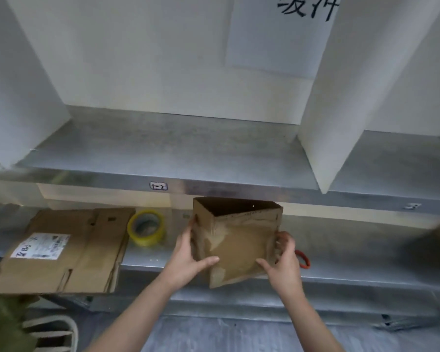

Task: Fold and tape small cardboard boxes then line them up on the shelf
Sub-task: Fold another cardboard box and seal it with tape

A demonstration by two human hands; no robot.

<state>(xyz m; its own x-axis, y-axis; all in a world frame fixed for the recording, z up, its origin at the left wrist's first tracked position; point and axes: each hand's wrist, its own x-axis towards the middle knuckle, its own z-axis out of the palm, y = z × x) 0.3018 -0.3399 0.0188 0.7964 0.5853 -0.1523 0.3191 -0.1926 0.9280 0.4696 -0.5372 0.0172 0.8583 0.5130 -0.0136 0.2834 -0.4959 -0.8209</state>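
In front of a metal shelf [163,153], a person holds a small cardboard box [239,245] in both hands, clear of the metal worktop [148,257] below and just under the shelf's front lip. The left hand [188,257] grips the box's left side, thumb laid across the near face; the right hand [282,262] grips the right side, fingers curled round the edge and thumb on the same face. The box is tilted, its open end turned up and away, and glossy tape covers the face nearest the camera. On the worktop to the left lies a stack of flattened cardboard [69,252] bearing a white label [40,246], its near end hanging over the worktop's edge. A roll of yellowish clear tape [146,227] sits between the stack and the box. A red loop [304,260], partly hidden, shows behind the right hand. White dividers [323,123] stand on the shelf, and a paper sign [277,34] with dark characters hangs on the back wall.
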